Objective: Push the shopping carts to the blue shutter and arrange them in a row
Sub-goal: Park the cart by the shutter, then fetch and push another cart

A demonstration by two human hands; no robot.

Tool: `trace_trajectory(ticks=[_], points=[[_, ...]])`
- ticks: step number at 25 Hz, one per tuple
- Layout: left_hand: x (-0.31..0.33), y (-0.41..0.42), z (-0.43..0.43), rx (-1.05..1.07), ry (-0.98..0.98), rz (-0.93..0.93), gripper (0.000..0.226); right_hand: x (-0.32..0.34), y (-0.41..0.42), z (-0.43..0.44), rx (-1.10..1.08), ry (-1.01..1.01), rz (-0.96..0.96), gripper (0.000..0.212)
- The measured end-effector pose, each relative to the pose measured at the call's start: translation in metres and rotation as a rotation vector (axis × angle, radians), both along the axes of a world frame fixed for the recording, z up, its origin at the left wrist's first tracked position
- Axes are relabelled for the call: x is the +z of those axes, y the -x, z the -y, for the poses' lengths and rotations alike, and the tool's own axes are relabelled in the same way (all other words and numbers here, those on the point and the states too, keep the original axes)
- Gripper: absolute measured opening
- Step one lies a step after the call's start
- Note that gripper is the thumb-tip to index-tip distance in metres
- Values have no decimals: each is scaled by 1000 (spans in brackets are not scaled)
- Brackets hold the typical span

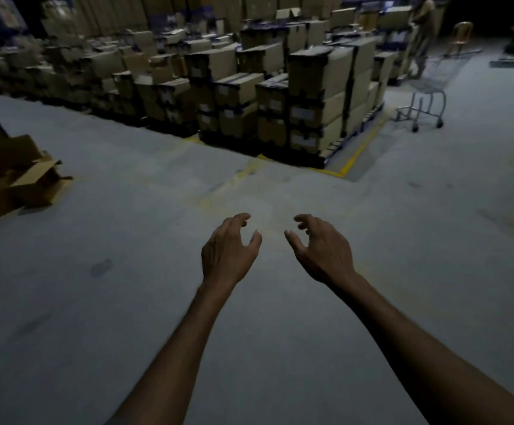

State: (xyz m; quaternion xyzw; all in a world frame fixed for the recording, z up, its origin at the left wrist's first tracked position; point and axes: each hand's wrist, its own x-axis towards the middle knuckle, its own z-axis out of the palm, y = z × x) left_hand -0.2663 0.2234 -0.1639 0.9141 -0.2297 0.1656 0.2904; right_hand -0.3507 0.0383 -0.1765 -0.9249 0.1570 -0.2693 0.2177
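- Left hand (229,250) and right hand (323,248) are held out side by side over bare floor (126,286), fingers curled and spread, gripping nothing
- The thumbs point toward each other across a small gap
- A cart (430,87) stands well ahead to the right, far from both hands, beside stacked boxes (310,96)
- A person (422,32) stands just behind the cart
- Yellow floor lines (360,151) border the stacks
- Loose open boxes (19,176) lie at the left edge

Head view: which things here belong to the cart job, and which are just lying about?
Job: cart, standing far right; left hand and right hand, both empty, fingers curled.
Lying about: stacked boxes, open carton, chair.
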Motion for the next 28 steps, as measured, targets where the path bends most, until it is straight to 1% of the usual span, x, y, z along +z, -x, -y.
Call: trace_trajectory(ticks=[3,6,9,12,14,17,21,25,28], points=[[-5,-19,48,-72,6,26,42,-6,-5,38,-60,4,9,43],[-9,-35,115,-150,-21,106,45,-11,-14,96,-127,17,49,42],[-14,-51,189,-221,-64,213,49,-14,-25,167,-198,118,87,40],[-20,-68,262,-242,-68,218,51,-16,-34,238,-248,216,75,39],[-22,-78,316,-249,-50,207,51,-17,-40,288,-267,238,54,41],[-20,-89,387,-261,-39,220,51,-17,-52,357,-281,253,31,41],[-19,-115,460,-281,-34,223,49,-13,-80,432,-324,192,52,40],[-22,-170,528,-333,-68,246,51,-17,-127,499,-341,159,66,40],[-29,-229,582,-354,-90,264,50,-23,-176,549,-364,175,49,40]])
